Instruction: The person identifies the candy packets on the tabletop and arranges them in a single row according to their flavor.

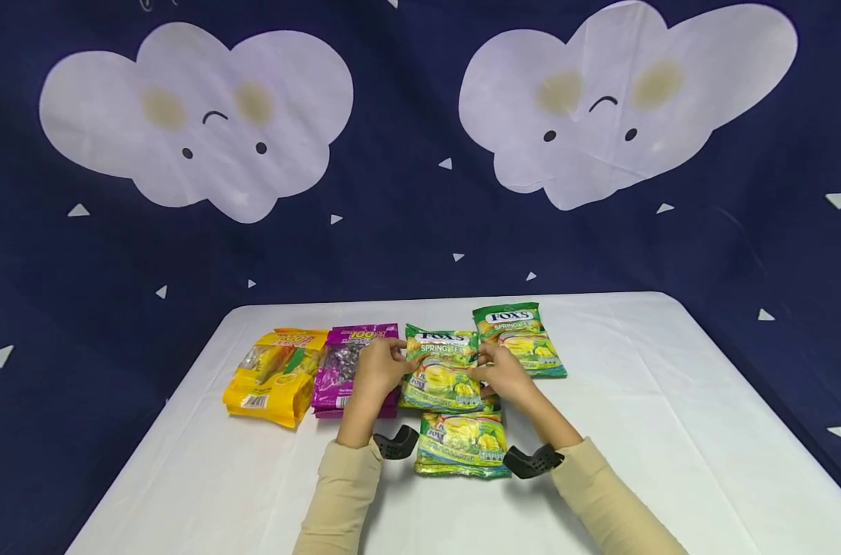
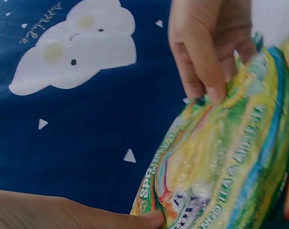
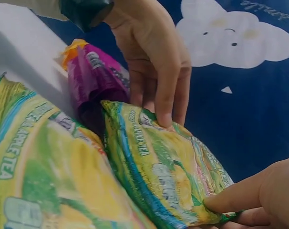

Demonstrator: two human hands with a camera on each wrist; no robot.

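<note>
Both hands hold a green and yellow bag of Fox's spring tea candy by its two sides. My left hand pinches the bag's left edge, while my right hand pinches its right edge. In the right wrist view the thumbs of both hands press on the front of this candy bag. A second Fox's candy bag lies just nearer on the table, its upper part hidden under the held one. Another Fox's candy bag lies at the back right, beyond my right hand.
Left of the held bag lie purple candy bags, partly hidden by my left hand. A yellow candy bag lies farther left. All rest on a white-covered table. A dark blue cloud-patterned cloth hangs behind the table.
</note>
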